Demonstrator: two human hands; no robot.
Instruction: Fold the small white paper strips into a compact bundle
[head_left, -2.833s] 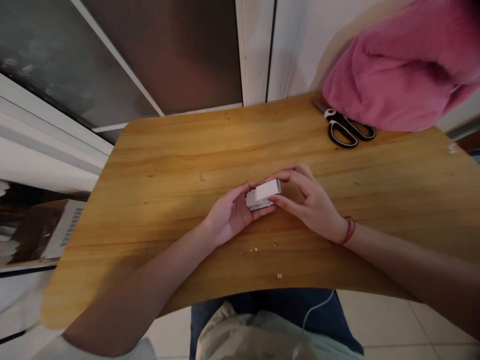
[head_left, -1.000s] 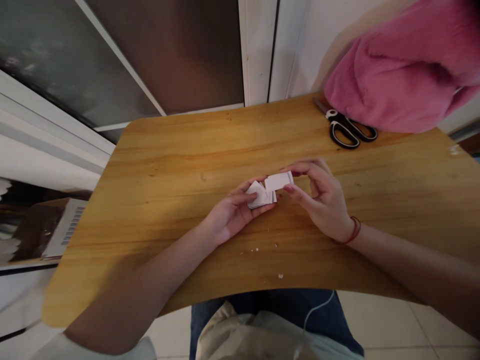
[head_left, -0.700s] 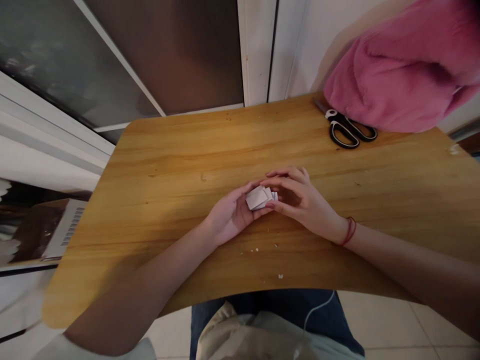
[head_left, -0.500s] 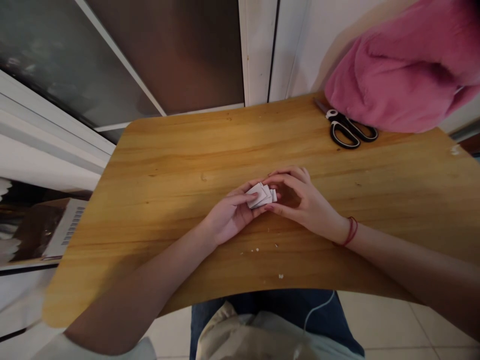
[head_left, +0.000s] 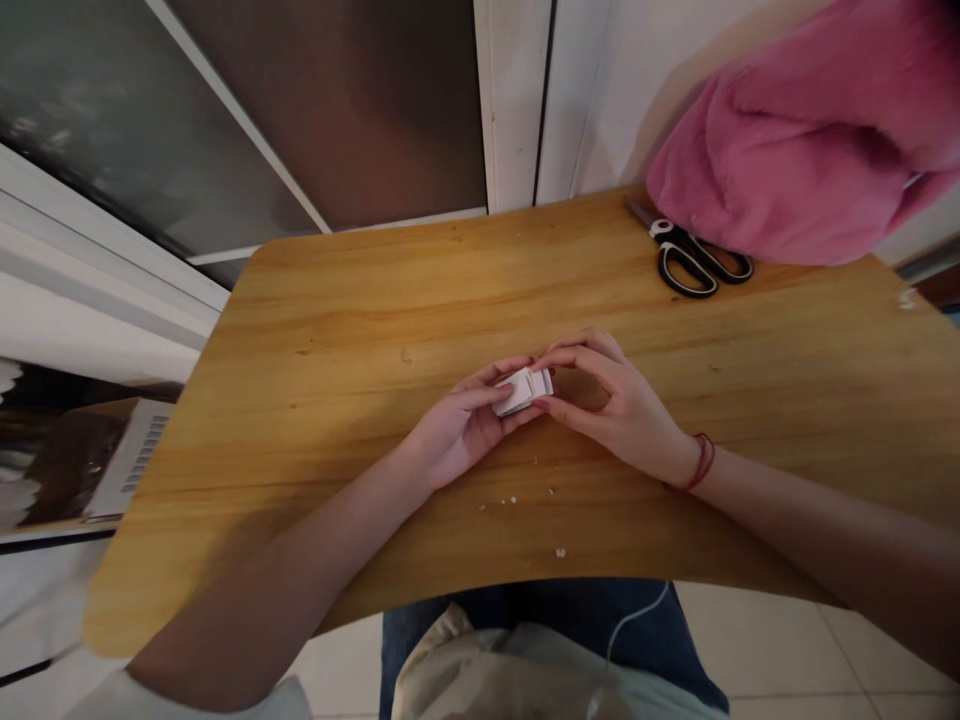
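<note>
A small stack of white paper pieces [head_left: 517, 392] lies in my left hand [head_left: 463, 425], the thumb pressing on top and the fingers beneath. From the right, my right hand [head_left: 611, 390] reaches to the stack's right end. Its thumb and index finger touch the edges of the pieces there, pinching them from the two sides. The pieces overlap, with the lower ones sticking out to the right. Both hands are just above the wooden table [head_left: 360, 320].
Black-handled scissors [head_left: 686, 258] lie at the back right beside a pink plush cloth [head_left: 787, 170]. Tiny white scraps [head_left: 560, 552] are scattered near the table's front edge. A cardboard box [head_left: 124, 455] stands on a shelf at the left.
The fanned paper pieces now sit closer together and straighter. My right thumb and index finger have closed in on their right end; my left hand has kept its hold.
</note>
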